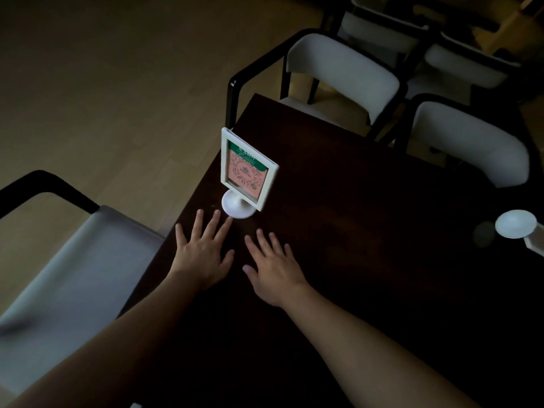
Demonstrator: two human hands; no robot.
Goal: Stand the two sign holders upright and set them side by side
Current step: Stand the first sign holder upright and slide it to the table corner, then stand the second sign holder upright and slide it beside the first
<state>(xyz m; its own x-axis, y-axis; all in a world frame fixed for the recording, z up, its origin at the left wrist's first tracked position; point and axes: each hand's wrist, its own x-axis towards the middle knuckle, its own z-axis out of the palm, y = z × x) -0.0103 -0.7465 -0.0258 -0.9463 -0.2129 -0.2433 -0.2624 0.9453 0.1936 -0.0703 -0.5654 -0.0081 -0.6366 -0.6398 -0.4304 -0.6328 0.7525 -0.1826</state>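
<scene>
One white plastic sign holder (pixel 245 169) is being seen upright near the dark table's (pixel 368 260) left edge. The left hand (pixel 203 256) and right hand (pixel 272 267) are being held flat, fingers spread, empty. The second sign holder (pixel 519 226), lying at the right edge, should probably be lifted by its round base.

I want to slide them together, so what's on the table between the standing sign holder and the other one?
Nothing: in the head view, only bare dark table separates the upright sign holder from the second sign holder at the right edge.
</scene>
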